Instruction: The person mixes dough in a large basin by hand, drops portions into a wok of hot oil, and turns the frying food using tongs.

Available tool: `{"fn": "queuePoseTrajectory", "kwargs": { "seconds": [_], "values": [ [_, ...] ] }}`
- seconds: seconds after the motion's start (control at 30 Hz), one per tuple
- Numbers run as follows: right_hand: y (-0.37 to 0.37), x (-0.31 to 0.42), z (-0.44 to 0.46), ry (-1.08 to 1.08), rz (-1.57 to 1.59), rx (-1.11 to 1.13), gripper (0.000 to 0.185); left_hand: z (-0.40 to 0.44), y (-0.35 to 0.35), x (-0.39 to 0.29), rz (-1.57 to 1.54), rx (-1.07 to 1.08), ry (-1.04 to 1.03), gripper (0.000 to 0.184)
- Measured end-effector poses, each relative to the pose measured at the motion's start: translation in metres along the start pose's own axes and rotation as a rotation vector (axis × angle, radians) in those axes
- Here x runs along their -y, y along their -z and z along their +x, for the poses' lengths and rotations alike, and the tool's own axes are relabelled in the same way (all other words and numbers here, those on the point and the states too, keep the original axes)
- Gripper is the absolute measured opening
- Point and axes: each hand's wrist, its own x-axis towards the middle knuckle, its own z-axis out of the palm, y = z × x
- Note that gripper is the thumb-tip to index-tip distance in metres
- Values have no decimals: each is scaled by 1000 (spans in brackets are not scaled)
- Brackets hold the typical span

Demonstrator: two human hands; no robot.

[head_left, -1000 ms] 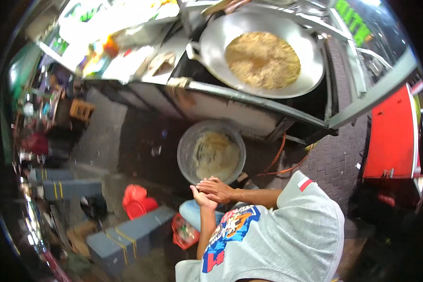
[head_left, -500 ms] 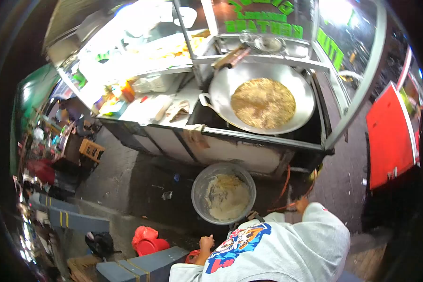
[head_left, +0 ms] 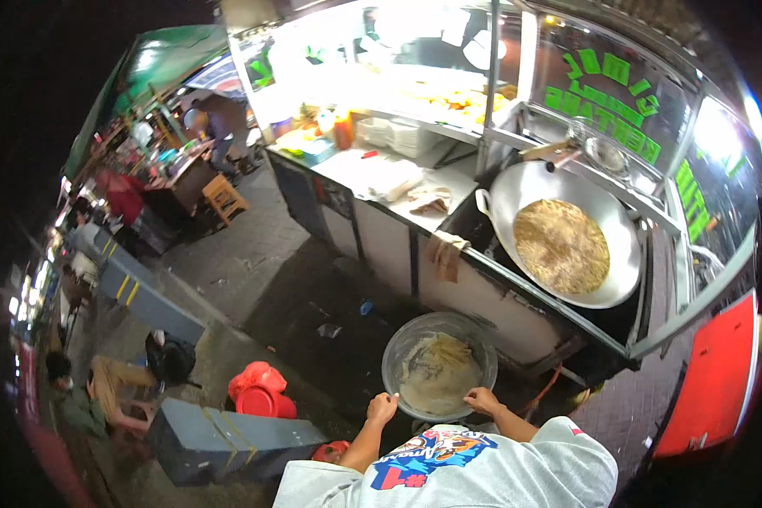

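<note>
A grey basin [head_left: 395, 360] stands on the ground in front of me, with pale flour-like powder [head_left: 436, 372] and a coarser yellowish heap in it. My left hand [head_left: 382, 409] is at the basin's near left edge, fingers curled in and thumb toward the rim. Over the near right rim is my right hand [head_left: 483, 401], its fingers pinched together. Whether either hand grips the rim or something small cannot be made out. Beyond the basin, a large metal wok [head_left: 504, 190] sits in the cart, filled with bubbling oil and frying food [head_left: 561, 245].
A food cart [head_left: 491, 317] with a lit glass case stands ahead. A cloth [head_left: 445, 256] hangs on its edge. To my left are a red bucket [head_left: 262, 403] and a grey bench [head_left: 229, 436]; a red panel [head_left: 709, 377] is at right. Another person [head_left: 216, 127] is bent over farther back.
My view has swung left, so the cart sits farther right. My right hand has come from the right side to the basin's rim; my left hand has moved forward to its near left edge.
</note>
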Motion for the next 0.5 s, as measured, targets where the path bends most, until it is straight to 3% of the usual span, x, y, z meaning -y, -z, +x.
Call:
{"fn": "queuePoseTrajectory", "kwargs": {
  "seconds": [0.1,0.2,0.27,0.3,0.4,0.5],
  "values": [
    [6,27,30,115,-27,87,29,-12,-7,12,-46,-101,-14,31],
    [28,74,31,37,-24,167,36,-20,-17,49,4,-29,89,38],
    [32,89,39,109,-98,91,36,-39,0,47,-27,100,337,45],
    [36,96,43,133,-122,38,36,-43,-11,66,42,-47,262,49],
    [53,120,73,353,134,-52,31,-50,-9,87,98,-127,257,49],
    [113,201,105,433,10,-315,46,-55,-5,95,-1,-206,368,43]
  ]
}}
